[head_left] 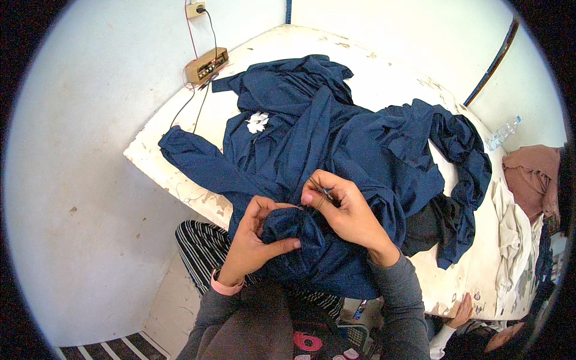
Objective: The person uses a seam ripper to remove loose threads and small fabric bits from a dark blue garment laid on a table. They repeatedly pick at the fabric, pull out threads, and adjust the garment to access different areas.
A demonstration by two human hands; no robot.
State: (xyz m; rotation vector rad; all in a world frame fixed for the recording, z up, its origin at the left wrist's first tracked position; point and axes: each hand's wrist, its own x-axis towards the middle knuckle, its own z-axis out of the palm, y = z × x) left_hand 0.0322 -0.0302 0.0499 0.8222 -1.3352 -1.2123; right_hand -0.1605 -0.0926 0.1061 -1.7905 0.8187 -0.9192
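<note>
Pink loop (pixel 307 341) on dark material sits at the bottom centre from where I'm watching, its markings too small for me to read. Co-worker's hand (pixel 463 311) is on the table edge, lower right, well apart from ours. Striped trousers (pixel 201 246) show under the near edge, lower left of centre.

Left hand (pixel 255 237), pink band at the wrist, pinches bunched navy garment (pixel 366 150) between thumb and fingers, at frame centre. Right hand (pixel 342 210), just beside it, pinches a slim dark tool (pixel 323 191); I can't tell its kind. The garment covers most of the middle and drapes over the near edge, hiding that edge there.

Room on the table (pixel 459 282): strip at lower right between garment and edge, wider stretch at upper right, narrow strip along the left edge. Black cloth (pixel 423 227) lies against the garment right of centre; cream cloth (pixel 509 234) limits the right side, brown cloth (pixel 531 177) beyond it.

White scrap (pixel 258 122) lies on the garment, upper left of centre. Clear bottle (pixel 503 134) at far right: label unreadable to me. Brown box (pixel 207 66) with cables stands by the wall (pixel 102 132), upper left.
</note>
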